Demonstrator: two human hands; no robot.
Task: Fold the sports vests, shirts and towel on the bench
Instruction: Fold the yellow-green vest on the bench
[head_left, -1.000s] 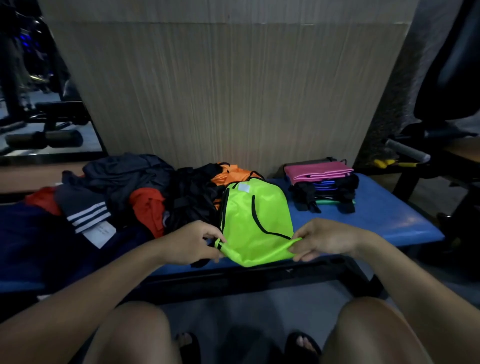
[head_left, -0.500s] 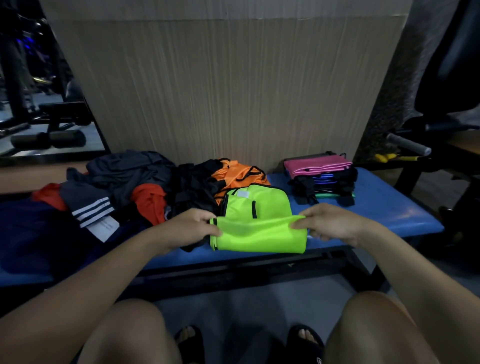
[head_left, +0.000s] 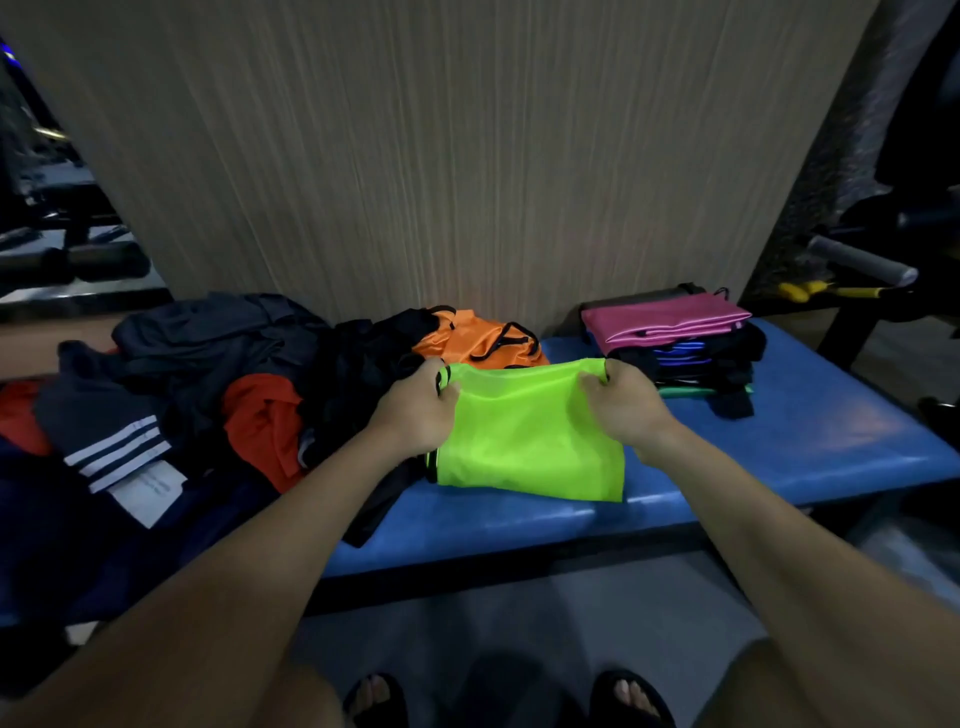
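A neon green sports vest (head_left: 524, 436) lies folded in half on the blue bench (head_left: 810, 447), its fold toward the front edge. My left hand (head_left: 415, 410) grips its far left corner and my right hand (head_left: 626, 402) grips its far right corner. Just behind it an orange vest (head_left: 467, 340) with black trim lies crumpled. To the left sits a heap of unfolded clothes (head_left: 208, 374): dark shirts, a red-orange garment and a dark piece with white stripes. At the back right stands a pile of folded items (head_left: 685, 353) topped by a pink one.
A wood-grain wall panel (head_left: 441, 156) rises right behind the bench. Gym equipment with a padded bar (head_left: 857, 260) stands to the right, more machines at the far left. My knees and sandalled feet (head_left: 509, 696) are below the bench's front edge.
Both hands carried the vest's near edge up and away over the rest of it, folding it in half. They now hold the far corners instead of the near ones.
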